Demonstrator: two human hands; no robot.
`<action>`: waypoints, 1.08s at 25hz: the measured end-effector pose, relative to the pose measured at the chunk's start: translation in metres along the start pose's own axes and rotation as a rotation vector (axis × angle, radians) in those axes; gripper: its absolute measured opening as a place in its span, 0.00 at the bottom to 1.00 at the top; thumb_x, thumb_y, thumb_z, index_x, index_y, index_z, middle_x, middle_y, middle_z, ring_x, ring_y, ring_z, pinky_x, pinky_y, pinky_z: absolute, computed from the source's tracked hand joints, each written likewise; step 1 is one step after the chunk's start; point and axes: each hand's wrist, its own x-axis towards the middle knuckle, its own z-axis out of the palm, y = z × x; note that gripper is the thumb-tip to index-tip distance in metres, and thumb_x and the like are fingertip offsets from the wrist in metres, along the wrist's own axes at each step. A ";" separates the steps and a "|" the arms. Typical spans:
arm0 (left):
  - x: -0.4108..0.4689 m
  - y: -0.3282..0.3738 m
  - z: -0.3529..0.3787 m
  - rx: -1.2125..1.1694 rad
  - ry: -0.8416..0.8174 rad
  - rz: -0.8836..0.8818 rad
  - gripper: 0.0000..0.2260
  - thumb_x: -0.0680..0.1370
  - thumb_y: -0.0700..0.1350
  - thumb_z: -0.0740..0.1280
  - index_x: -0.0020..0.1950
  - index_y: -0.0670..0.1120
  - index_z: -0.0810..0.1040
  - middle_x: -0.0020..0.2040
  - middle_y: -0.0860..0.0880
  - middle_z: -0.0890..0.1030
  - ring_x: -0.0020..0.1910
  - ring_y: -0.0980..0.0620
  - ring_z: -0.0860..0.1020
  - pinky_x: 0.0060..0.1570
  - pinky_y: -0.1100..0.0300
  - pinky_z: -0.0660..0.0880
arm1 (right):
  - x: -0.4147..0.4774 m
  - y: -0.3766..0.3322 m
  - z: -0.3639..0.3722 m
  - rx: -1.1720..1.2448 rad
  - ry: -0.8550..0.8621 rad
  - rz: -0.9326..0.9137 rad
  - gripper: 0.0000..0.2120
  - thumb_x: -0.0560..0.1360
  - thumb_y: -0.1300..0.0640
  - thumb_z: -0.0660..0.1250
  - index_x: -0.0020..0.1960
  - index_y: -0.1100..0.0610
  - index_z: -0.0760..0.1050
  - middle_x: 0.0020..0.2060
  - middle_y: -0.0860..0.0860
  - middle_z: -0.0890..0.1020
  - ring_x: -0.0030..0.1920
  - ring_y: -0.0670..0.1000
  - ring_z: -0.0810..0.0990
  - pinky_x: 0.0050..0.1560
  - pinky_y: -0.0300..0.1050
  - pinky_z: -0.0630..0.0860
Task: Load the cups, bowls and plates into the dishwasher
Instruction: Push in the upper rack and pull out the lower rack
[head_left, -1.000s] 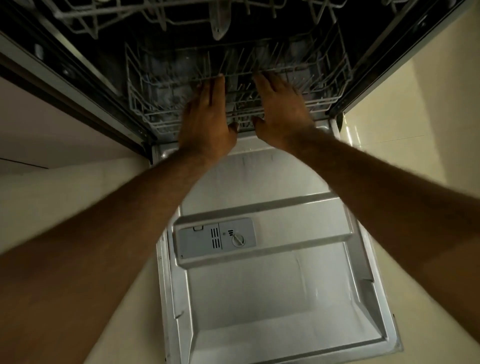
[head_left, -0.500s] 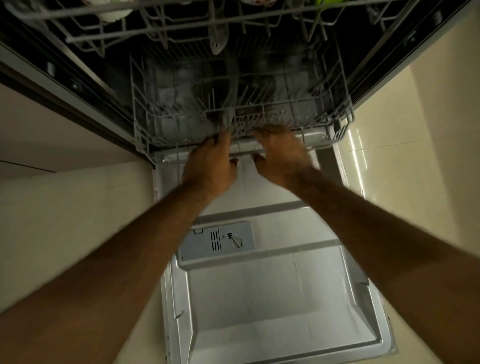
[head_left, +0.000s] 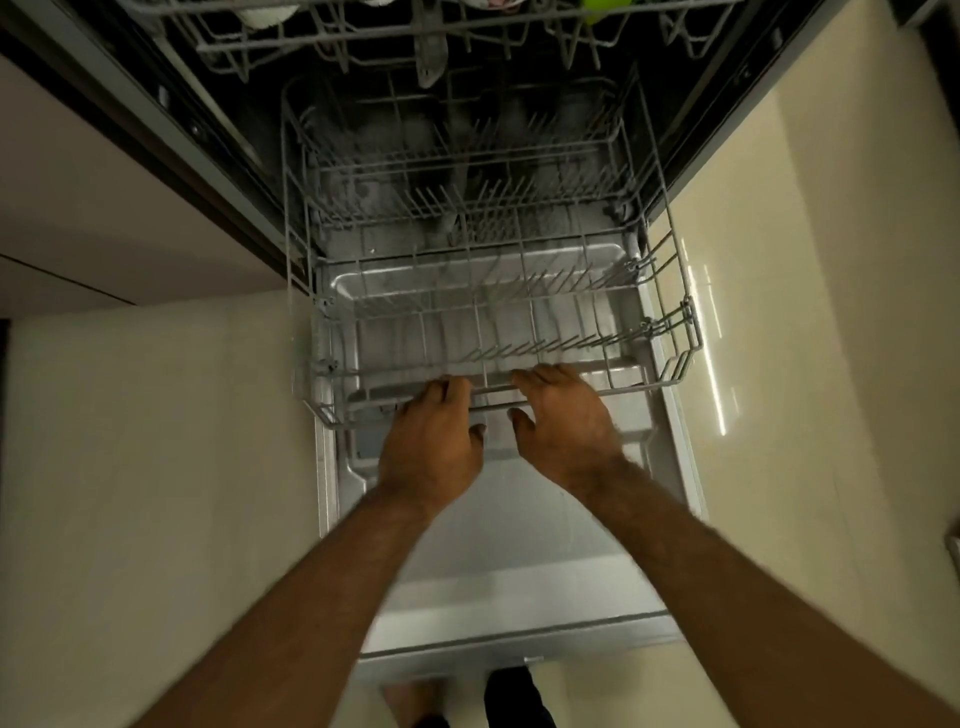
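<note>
Counts: 1 dishwasher (head_left: 701, 104) w/ 1 drop-down door (head_left: 519, 597) and 2 wire racks, i.e. 1 lower rack (head_left: 675, 332), 1 upper rack (head_left: 322, 39). 2 hands: 1 left hand (head_left: 431, 441), 1 right hand (head_left: 566, 421). Upper rack shows min. 2 items: 1 green item (head_left: 597, 8), 1 white item (head_left: 265, 15); others cut off, no. unclear.

Left hand (head_left: 431, 447) and right hand (head_left: 566, 431) grip the lower rack (head_left: 628, 388) by its front rail.

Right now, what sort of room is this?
Probably a home kitchen: a built-in dishwasher's steel-lined door lies open, its grey wire lower rack is slid out, and glossy cream floor tiles surround it.
</note>
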 end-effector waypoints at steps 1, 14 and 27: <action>-0.012 0.002 0.003 0.010 -0.029 -0.003 0.21 0.79 0.50 0.69 0.69 0.45 0.70 0.63 0.45 0.78 0.60 0.44 0.78 0.61 0.51 0.75 | -0.014 -0.001 0.003 0.010 -0.003 0.004 0.21 0.74 0.56 0.72 0.66 0.58 0.78 0.58 0.55 0.83 0.60 0.57 0.79 0.63 0.50 0.76; -0.146 0.010 0.031 0.131 -0.243 0.126 0.19 0.82 0.51 0.64 0.71 0.47 0.66 0.67 0.47 0.76 0.64 0.47 0.74 0.66 0.51 0.70 | -0.164 -0.023 0.037 -0.021 -0.014 0.119 0.15 0.72 0.59 0.74 0.59 0.57 0.83 0.49 0.52 0.86 0.51 0.53 0.82 0.53 0.48 0.80; -0.146 -0.011 0.016 0.177 -0.243 0.212 0.31 0.82 0.54 0.63 0.81 0.47 0.55 0.79 0.46 0.64 0.78 0.46 0.63 0.76 0.46 0.61 | -0.171 -0.047 0.020 -0.052 0.003 0.123 0.26 0.71 0.49 0.70 0.68 0.53 0.76 0.61 0.49 0.82 0.64 0.51 0.78 0.66 0.53 0.73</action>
